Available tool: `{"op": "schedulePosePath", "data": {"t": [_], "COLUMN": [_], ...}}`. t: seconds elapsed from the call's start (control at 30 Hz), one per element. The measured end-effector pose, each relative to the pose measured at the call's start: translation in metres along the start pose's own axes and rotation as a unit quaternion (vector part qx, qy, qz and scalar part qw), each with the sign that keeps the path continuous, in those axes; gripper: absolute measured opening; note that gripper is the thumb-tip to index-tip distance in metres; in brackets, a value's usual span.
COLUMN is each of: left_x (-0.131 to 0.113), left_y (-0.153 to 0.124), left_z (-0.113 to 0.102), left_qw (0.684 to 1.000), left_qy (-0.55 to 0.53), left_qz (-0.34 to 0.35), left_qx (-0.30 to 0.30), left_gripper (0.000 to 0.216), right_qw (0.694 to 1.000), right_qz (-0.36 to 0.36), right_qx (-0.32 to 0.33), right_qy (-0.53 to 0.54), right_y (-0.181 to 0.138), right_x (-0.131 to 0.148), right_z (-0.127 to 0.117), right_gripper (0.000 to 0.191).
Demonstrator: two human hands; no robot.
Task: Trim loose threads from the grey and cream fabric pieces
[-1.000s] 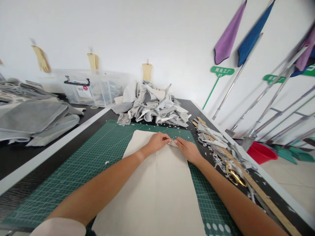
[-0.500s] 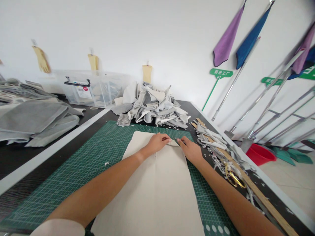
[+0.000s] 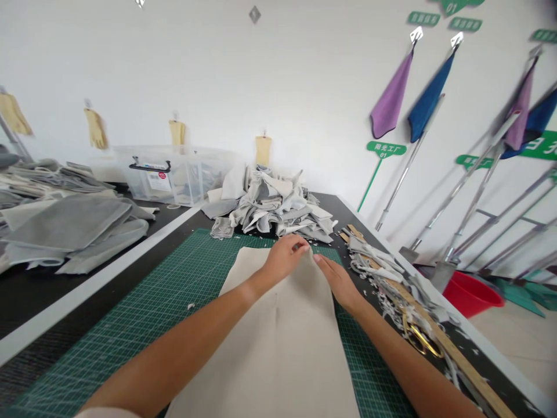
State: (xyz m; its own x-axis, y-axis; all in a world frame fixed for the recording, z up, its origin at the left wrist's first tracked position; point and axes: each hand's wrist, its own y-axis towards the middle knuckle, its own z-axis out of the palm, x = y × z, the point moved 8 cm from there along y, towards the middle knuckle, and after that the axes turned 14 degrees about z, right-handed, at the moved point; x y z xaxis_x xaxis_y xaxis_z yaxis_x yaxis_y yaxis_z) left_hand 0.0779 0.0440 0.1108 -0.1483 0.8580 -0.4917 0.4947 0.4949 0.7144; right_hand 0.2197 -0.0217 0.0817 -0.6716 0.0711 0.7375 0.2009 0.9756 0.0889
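Note:
A long off-white fabric piece (image 3: 278, 337) lies lengthwise over the green cutting mat (image 3: 187, 284). Its far right corner is raised, pinched between the thumb and fingers of my left hand (image 3: 287, 255). On the right, my right hand (image 3: 342, 281) rests against the edge of the fabric just below that corner, fingers stretched toward the left hand. Whether its fingertips grip the fabric is hard to see. A faint crease runs down the middle of the piece.
Grey and white fabric scraps (image 3: 270, 200) are heaped behind the mat. A clear plastic box (image 3: 183, 180) and stacked grey fabric (image 3: 73, 226) stand left. Gold-handled scissors (image 3: 420, 339), a wooden strip (image 3: 461, 360) and trimmings lie along the right edge.
A small fold at the fabric's far right corner has been opened, and my left hand now lifts that corner. My right hand's fingers have straightened. The view has tilted up.

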Motion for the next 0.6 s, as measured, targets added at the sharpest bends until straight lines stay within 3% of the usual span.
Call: {"op": "schedulePosePath", "data": {"t": [0.1, 0.2, 0.37, 0.47, 0.6], "left_x": [-0.014, -0.030, -0.074, -0.102, -0.126], "left_y": [0.004, 0.004, 0.003, 0.004, 0.005], "left_z": [-0.010, -0.022, -0.033, -0.027, -0.028], "left_qw": [0.999, 0.993, 0.978, 0.982, 0.986], "left_qy": [0.044, 0.114, 0.191, 0.177, 0.156], "left_qz": [0.001, -0.017, -0.045, -0.037, -0.062], "left_qx": [-0.005, -0.030, -0.076, -0.045, -0.019], "left_gripper": [0.018, 0.014, 0.014, 0.025, 0.039], "right_qw": [0.997, 0.996, 0.984, 0.973, 0.970], "right_qz": [-0.019, -0.023, 0.034, 0.047, 0.043], "right_qx": [0.061, 0.081, 0.119, 0.082, -0.021], "right_qy": [0.036, 0.027, 0.129, 0.209, 0.236], "right_y": [-0.003, -0.001, 0.002, 0.000, -0.004], "right_x": [0.011, 0.018, 0.036, 0.059, 0.083], "right_z": [0.002, -0.003, -0.020, -0.043, -0.074], "right_gripper": [0.048, 0.041, 0.032, 0.032, 0.042]}}
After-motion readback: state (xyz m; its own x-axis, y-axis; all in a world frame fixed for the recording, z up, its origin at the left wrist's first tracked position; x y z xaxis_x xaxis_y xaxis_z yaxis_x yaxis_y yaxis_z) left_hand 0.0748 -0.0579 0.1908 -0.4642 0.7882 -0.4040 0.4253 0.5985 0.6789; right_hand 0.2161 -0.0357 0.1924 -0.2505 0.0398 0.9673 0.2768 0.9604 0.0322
